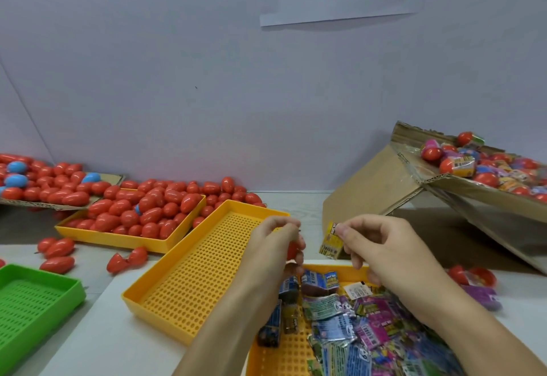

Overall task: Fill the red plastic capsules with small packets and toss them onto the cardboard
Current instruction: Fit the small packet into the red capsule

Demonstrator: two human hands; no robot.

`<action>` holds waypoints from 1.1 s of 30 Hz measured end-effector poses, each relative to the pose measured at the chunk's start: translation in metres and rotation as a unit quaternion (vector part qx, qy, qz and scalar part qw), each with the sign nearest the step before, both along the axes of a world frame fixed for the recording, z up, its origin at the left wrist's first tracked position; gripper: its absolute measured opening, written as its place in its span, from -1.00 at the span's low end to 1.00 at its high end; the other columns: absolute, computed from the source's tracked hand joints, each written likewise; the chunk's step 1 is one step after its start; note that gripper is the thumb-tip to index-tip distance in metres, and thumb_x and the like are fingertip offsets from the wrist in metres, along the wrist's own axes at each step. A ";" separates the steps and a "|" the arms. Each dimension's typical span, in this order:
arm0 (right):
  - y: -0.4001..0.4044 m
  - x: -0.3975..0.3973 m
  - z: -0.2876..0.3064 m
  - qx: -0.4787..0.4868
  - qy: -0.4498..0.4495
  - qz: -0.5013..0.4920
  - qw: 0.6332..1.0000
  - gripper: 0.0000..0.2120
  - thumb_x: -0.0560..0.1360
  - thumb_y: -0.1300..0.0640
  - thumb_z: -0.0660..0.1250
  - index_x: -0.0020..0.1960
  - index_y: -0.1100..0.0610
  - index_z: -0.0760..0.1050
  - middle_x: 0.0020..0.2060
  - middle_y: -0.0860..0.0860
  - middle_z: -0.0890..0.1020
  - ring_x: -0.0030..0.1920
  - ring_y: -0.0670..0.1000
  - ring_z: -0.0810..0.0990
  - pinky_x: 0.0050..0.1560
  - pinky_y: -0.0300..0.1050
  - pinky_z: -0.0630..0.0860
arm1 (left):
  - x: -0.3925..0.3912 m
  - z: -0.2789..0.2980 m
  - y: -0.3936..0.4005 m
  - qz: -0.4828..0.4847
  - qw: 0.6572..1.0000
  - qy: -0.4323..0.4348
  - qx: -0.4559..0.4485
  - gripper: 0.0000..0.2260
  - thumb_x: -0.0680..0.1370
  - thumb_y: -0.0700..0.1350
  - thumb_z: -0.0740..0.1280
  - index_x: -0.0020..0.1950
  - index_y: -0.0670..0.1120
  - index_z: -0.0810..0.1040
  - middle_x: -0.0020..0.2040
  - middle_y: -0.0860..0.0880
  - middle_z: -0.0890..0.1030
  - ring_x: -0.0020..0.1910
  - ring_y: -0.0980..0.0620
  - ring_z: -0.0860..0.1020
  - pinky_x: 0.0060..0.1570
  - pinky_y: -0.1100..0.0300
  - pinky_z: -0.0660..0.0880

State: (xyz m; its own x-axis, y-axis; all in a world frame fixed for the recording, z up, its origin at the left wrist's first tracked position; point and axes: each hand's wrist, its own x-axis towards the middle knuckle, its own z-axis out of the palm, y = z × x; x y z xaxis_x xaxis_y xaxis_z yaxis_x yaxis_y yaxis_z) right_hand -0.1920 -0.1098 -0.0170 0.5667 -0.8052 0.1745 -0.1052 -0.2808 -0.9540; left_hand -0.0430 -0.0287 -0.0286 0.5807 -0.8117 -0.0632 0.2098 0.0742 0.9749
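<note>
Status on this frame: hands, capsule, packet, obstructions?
Left hand grips a red plastic capsule. Right hand pinches a small yellow packet beside it, not yet inserted. Nothing between them.

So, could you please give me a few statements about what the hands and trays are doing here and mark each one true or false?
1. The right hand pinches a yellow packet. True.
2. The left hand is empty. False: its fingers curl round a red capsule.
3. The yellow perforated tray left of the hands is full of capsules. False: it holds nothing; the capsules fill the other yellow tray behind it.
4. The green tray sits at the near left. True.
5. The packets lie in a heap below the right hand. True.
</note>
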 end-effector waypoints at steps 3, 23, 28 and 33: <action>0.001 0.002 -0.003 0.038 -0.024 0.010 0.999 -0.83 0.53 0.00 0.39 -0.16 0.04 0.69 -0.47 0.02 0.56 -0.48 -0.09 0.43 -0.53 -0.33 0.32 | -0.004 0.000 0.006 -0.098 0.989 -0.112 0.008 -0.96 0.53 -0.07 0.44 -0.05 0.01 0.69 -0.38 0.00 0.52 -0.44 0.09 0.44 -0.44 0.24 0.42; -0.001 0.004 -0.003 0.118 -0.063 0.025 0.991 -0.74 0.56 0.06 0.37 -0.20 0.19 0.68 -0.37 0.02 0.61 -0.38 -0.03 0.56 -0.58 -0.28 0.32 | -0.006 0.001 0.007 -0.061 0.984 -0.163 -0.042 -0.70 0.33 0.09 0.51 -0.19 -0.15 0.70 -0.49 -0.01 0.44 -0.49 0.06 0.38 -0.42 0.24 0.38; -0.002 0.003 -0.002 0.142 -0.084 0.033 0.986 -0.78 0.60 0.18 0.32 -0.14 0.21 0.68 -0.36 0.04 0.59 -0.38 -0.04 0.54 -0.59 -0.26 0.29 | -0.006 0.001 0.007 -0.084 0.982 -0.163 -0.044 -0.71 0.34 0.13 0.49 -0.20 -0.09 0.70 -0.48 0.00 0.45 -0.47 0.06 0.39 -0.40 0.25 0.41; -0.003 0.001 -0.001 0.150 -0.112 0.059 0.981 -0.83 0.57 0.24 0.33 -0.07 0.13 0.70 -0.32 0.04 0.60 -0.35 -0.07 0.52 -0.55 -0.24 0.32 | -0.006 0.000 0.006 -0.085 0.982 -0.160 -0.042 -0.70 0.37 0.16 0.45 -0.20 -0.07 0.70 -0.47 0.00 0.45 -0.47 0.04 0.41 -0.39 0.27 0.42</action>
